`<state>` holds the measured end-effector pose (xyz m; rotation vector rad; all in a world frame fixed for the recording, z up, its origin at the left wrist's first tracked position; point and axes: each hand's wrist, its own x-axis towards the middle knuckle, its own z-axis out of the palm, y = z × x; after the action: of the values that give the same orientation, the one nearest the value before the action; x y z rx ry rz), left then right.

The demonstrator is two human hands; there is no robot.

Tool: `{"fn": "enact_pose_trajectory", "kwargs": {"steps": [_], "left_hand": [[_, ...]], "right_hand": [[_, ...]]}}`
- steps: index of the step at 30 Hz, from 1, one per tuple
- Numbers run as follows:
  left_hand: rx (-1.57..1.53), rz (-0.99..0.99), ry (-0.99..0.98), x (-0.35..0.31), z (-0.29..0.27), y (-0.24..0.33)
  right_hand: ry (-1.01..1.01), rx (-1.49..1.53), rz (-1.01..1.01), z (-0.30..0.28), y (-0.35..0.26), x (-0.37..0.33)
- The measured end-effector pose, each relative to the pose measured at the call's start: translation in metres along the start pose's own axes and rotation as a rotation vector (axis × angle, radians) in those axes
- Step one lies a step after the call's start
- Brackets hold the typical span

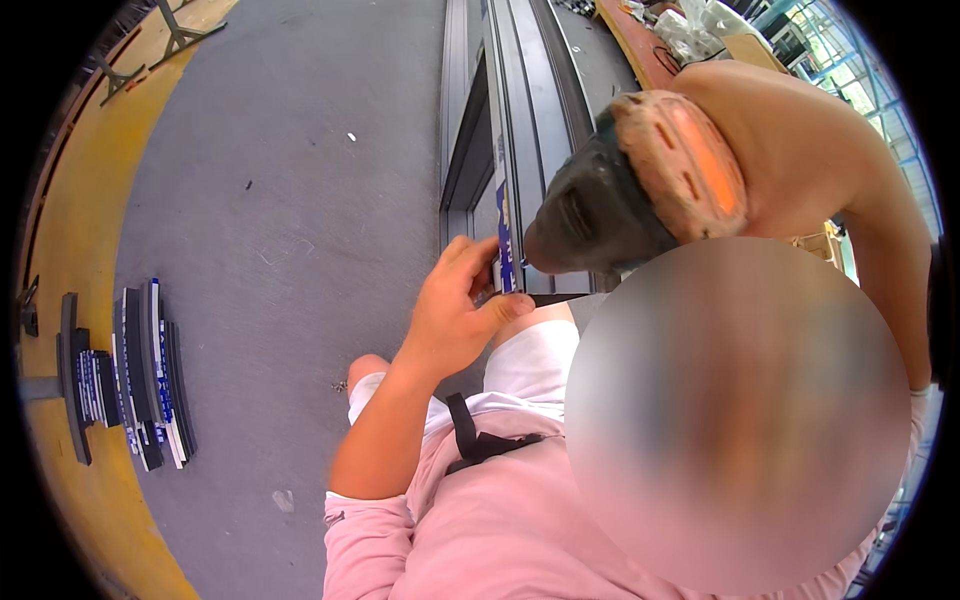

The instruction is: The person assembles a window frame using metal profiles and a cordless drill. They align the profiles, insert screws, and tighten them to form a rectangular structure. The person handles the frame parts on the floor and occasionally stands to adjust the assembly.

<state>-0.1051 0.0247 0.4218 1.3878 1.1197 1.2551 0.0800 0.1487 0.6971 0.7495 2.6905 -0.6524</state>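
In front of me stands a long dark grey metal frame (530,90), with blue protective film along its inner strip. The fingers and thumb of my left hand (455,310) curl around its near end, at the filmed edge. From the right my bent arm reaches in, with my right hand (718,90) mostly hidden behind a dusty black and orange power tool (610,195). That tool, which looks like a cordless drill, is held close over the frame's near end. Its tip and my right fingers do not show.
To the left, several dark profile pieces (150,380) with blue film lie by the yellow floor strip (75,240). Metal stand legs (180,35) are at the far left. A brown workbench (640,45) carries plastic bags (700,30) at the far right. A blurred disc covers the lower right.
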Motion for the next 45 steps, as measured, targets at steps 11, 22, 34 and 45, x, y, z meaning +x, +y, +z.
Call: {"fn": "enact_pose_trajectory", "kwargs": {"steps": [11,22,34,45], "left_hand": [[-0.864,-0.449,0.193,-0.071,-0.001,-0.008],[-0.975,-0.544,0.013,-0.076,0.035,0.010],[-0.951,-0.473,-0.016,-0.071,0.040,0.004],[-1.065,-0.453,-0.090,-0.062,0.046,0.013]], "right_hand": [[0.119,0.032,-0.254,0.022,-0.011,-0.043],[0.279,0.090,-0.078,0.127,-0.026,-0.092],[0.336,0.275,-0.088,0.143,0.001,-0.108],[0.384,0.251,-0.098,0.147,0.007,-0.116]]}}
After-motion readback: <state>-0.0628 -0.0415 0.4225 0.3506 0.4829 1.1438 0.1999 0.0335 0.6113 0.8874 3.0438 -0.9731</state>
